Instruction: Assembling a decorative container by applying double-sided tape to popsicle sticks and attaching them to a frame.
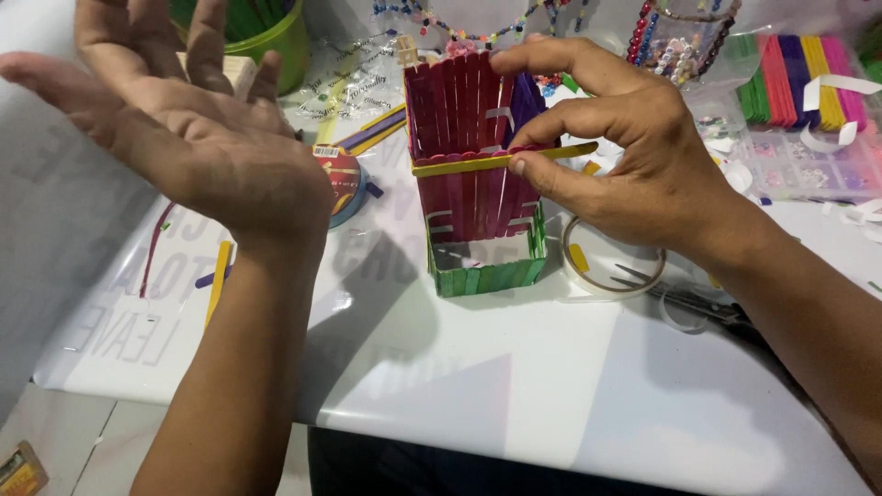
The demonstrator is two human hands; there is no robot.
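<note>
Step in hand, as judged from the scene: fixing a cross-piece to a craft-stick box. The right hand pinches a yellow flat wooden craft stick between thumb and fingers and holds it level across the front face of the tall open box built of dark red craft sticks on a green craft-stick base. The index finger rests on the upper rim of the box and steadies it. The box stands upright on the white glossy tabletop, near its middle and directly ahead of the person.

The left hand is raised clear of the tabletop, palm up, fingers spread wide, holding nothing and touching nothing.

Next move, as a judgement: the stick looks slightly tilted, so it needs levelling and firm pressure against the red wall, with the box braced so that it does not tip.

Containers:
- Craft-stick box: a purple panel shows inside at the rear; other contents cannot be made out.
- Green round plastic tub, behind the left hand: holds green sticks standing upright.
- Clear plastic bag, far right: bundles of green, pink, purple and yellow craft sticks.
- Clear compartment tray, in front of that bag: small coloured beads.

A roll of clear tape lies flat just right of the box.
</note>
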